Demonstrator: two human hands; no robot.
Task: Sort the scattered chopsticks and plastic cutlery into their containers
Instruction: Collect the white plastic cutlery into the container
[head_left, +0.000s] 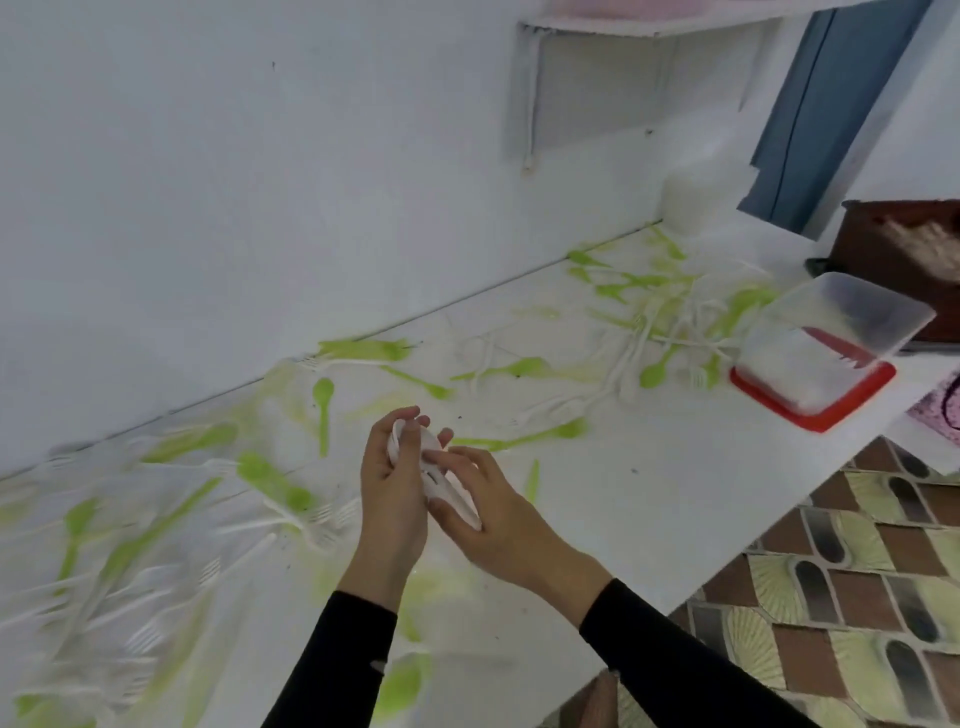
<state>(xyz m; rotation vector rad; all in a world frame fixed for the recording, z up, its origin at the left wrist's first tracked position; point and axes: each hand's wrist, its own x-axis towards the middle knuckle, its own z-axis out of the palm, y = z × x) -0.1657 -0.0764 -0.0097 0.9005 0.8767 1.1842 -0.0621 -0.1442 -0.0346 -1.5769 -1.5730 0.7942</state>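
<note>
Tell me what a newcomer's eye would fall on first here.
First, the left hand and right hand at centre, together holding a stack of white cutlery. Next, the green spoons and white forks strewn across the white counter, and the red-based clear tub at right.

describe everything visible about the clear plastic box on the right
The clear plastic box is a rectangular tub of cloudy translucent plastic with rounded corners and a rim round its top, which looks open. It stands on a red lid or base at the right end of the white counter. White cutlery shows through its wall at the bottom, plus a red piece too blurred to name. Scattered cutlery lies by its left side. Neither the left hand nor the right hand touches it.
</note>
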